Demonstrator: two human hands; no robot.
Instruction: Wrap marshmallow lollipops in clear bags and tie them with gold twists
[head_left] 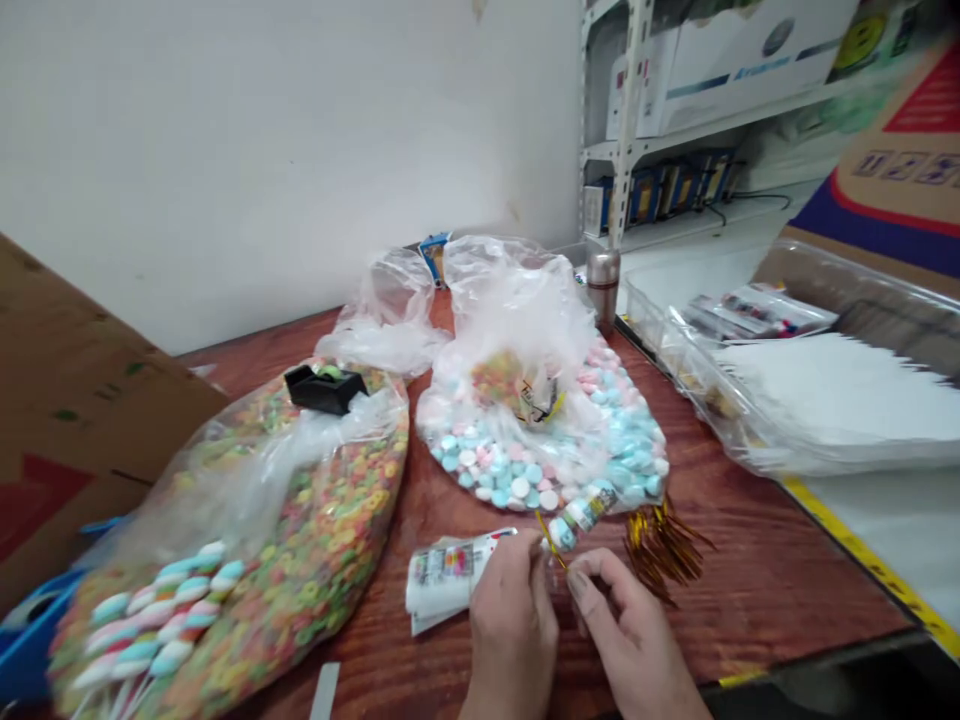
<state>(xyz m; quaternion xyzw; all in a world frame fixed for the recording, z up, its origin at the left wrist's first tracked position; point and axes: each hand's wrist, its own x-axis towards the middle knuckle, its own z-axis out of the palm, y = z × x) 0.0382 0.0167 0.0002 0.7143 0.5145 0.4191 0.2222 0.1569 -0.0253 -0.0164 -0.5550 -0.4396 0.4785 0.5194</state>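
My left hand [514, 620] and my right hand [626, 625] meet at the front of the wooden table [757, 580], fingers pinched together. Between them they hold a small filled candy packet [581, 517] with a gold twist tie [551, 543] at its neck. A stack of small printed empty packets [450, 580] lies just left of my left hand. A bundle of gold twist ties [664, 545] lies just right of my right hand. Behind the hands sits an open clear bag of pink, blue and white round candies [547, 440].
A big clear bag of colourful ring-shaped candy [315, 530] with twisted marshmallow sticks [169, 610] lies at the left, a black tape dispenser [324, 388] on it. Cardboard [75, 420] stands far left. A clear tray [787, 400], a metal flask [602, 285] and shelving [675, 120] are at the right.
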